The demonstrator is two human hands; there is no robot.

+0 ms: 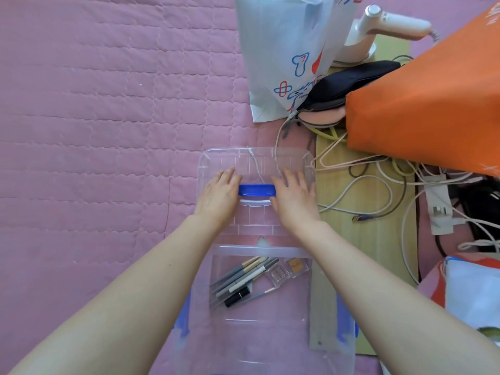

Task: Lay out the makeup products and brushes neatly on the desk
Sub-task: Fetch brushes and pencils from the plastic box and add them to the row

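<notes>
pink quilted blanket point(94, 117) underlies a clear lid point(257, 163). left hand point(220, 194) and right hand point(293, 197) lie flat, fingers straight, flanking its blue handle point(257, 190). brushes point(243, 280) and eyeshadow pots point(286, 269) sit in the open clear bin point(259, 334).

1. Two bare forearms enter from the lower edge of the head view; no sleeve covers either one as far as the frame shows.
2. The left hand point(220, 194) wears no glove, ring or bracelet on the side that shows; its wrist carries no watch or band.
3. The right hand point(293, 198) is likewise ungloved; no ring, watch or strap shows on it.
4. The fingernails are too small and blurred to tell whether they are painted.
</notes>
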